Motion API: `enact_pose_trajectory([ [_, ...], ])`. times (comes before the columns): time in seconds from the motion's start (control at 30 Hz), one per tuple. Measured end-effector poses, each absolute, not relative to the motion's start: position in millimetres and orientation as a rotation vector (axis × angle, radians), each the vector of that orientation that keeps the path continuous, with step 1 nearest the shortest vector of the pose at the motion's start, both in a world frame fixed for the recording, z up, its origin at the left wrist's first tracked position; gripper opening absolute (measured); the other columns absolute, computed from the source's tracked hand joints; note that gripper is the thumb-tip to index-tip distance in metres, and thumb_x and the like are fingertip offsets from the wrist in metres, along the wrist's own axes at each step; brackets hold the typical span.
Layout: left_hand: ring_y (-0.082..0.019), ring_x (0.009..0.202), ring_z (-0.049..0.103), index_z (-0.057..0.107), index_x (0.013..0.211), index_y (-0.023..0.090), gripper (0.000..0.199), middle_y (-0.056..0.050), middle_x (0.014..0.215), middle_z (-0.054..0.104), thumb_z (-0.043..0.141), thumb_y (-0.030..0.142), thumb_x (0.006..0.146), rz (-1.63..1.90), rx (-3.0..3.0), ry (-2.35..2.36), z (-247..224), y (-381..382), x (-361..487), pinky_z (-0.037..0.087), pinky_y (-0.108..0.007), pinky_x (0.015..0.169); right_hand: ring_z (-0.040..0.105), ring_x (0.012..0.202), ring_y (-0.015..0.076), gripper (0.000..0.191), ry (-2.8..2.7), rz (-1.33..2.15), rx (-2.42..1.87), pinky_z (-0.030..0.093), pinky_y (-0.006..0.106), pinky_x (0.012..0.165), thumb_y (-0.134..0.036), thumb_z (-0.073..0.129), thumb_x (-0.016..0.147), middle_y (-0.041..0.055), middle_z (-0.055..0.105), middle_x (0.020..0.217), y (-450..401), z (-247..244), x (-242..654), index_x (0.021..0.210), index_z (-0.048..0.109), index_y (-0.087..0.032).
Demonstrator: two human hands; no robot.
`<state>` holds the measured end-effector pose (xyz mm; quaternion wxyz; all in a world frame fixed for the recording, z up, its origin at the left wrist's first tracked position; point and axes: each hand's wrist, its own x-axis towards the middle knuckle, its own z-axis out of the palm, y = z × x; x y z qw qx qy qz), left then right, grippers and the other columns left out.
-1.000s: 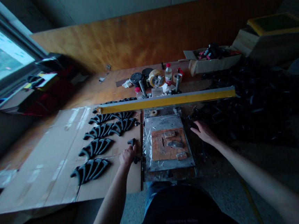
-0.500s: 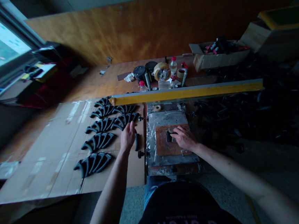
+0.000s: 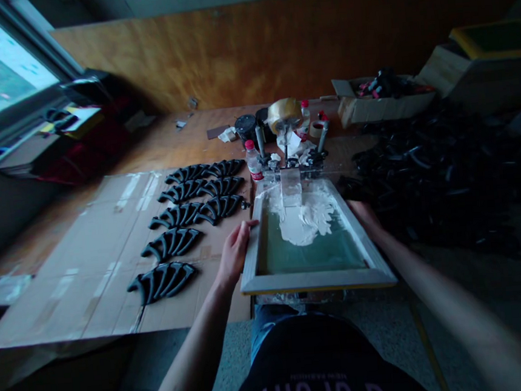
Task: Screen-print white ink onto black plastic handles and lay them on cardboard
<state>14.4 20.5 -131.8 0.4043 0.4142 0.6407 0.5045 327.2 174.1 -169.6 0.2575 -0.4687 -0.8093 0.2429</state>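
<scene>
Your hands are working apart, 1 at each side of the frame (image 3: 318, 280). Left hand (image 3: 235, 250): its fingers are touching the frame's left side; cannot tell whether it is clamping. Right hand (image 3: 366, 215): blurring at the right side, fingers partly hidden, grip likewise unclear. The frame is sitting before you, carrying white paste (image 3: 300, 225) on green mesh (image 3: 311, 258). To its left, black parts (image 3: 170, 281) are lying in 5 rows on cardboard (image 3: 88, 259); to its right, a dark heap (image 3: 427, 175) is lying.
</scene>
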Motion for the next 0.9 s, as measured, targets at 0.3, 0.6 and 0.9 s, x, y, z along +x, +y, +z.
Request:
enact_pose_trajectory([
  [0.3, -0.014, 0.063, 0.058, 0.05, 0.137, 0.022, 0.063, 0.0, 0.076, 0.063, 0.062, 0.049, 0.081, 1.074, 0.918, 1.82, -230.9, 12.3, 22.1, 0.047, -0.024, 0.06, 0.055, 0.103, 0.0275, 0.032, -2.64, 0.208, -1.03, 0.045, 0.039, 0.091, -0.022, 0.074, 0.076, 0.0123, 0.064, 0.107, 182.2, -140.7, 217.5, 0.105, 0.064, -0.013],
  [0.6, -0.016, 0.072, 0.062, 0.052, 0.134, 0.021, 0.061, -0.002, 0.082, 0.066, 0.06, 0.051, 0.082, 1.09, 0.893, 1.797, -232.0, 8.7, 22.1, 0.048, -0.026, 0.066, 0.055, 0.081, 0.018, 0.018, -2.997, 0.37, -0.285, 0.04, 0.028, 0.071, -0.004, 0.056, 0.075, 0.0033, 0.064, 0.08, 142.6, -151.7, 273.1, 0.082, 0.064, -0.019],
  [0.9, -0.017, 0.069, 0.062, 0.056, 0.129, 0.019, 0.059, -0.003, 0.08, 0.067, 0.064, 0.048, 0.079, 1.158, 0.816, 1.747, -225.3, 9.0, 25.1, 0.049, -0.025, 0.059, 0.059, 0.084, 0.0197, 0.022, -2.793, 0.25, -0.435, 0.045, 0.03, 0.073, -0.006, 0.054, 0.081, 0.0064, 0.067, 0.086, 114.6, -170.6, 270.0, 0.095, 0.068, -0.016],
])
